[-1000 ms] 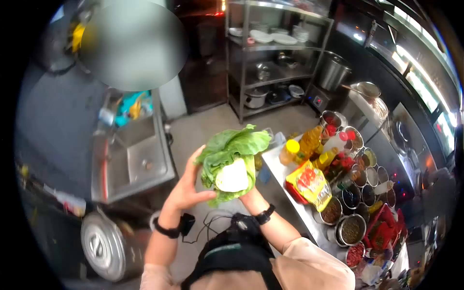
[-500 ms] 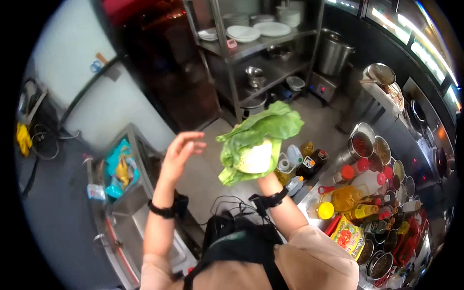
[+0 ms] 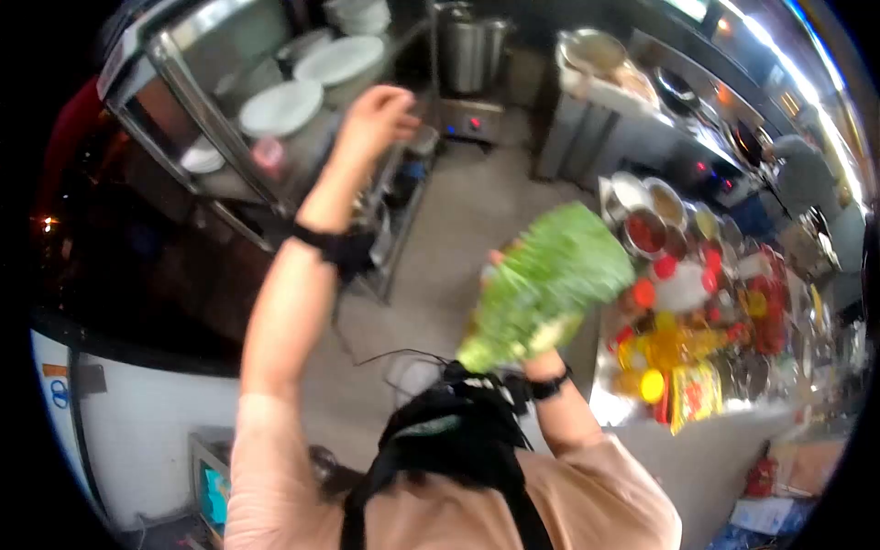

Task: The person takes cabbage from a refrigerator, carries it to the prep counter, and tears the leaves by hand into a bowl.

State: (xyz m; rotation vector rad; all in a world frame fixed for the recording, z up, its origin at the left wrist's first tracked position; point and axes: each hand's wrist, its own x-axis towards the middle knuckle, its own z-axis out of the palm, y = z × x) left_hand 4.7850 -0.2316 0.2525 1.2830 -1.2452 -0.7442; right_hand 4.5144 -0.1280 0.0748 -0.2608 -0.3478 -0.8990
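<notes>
Steel shelving rack (image 3: 165, 69): white oval plates (image 3: 281, 108) are borne on its shelf. Surface (image 3: 606, 408), pale metal: crowded with red- and yellow-capped bottles (image 3: 652, 385) and round metal containers of food (image 3: 645, 231). Black apron (image 3: 449, 440): a small green mark is carried, too blurred to be read. Leafy green lettuce (image 3: 555, 275), pale at its base: held above the floor, near the surface, gripped from beneath by the right hand (image 3: 543, 360). Left hand (image 3: 374, 121): raised near the plates, grip open, fingers loosely bent. Yellow-and-red packet (image 3: 696, 396): set beside the bottles, lettering illegible.
</notes>
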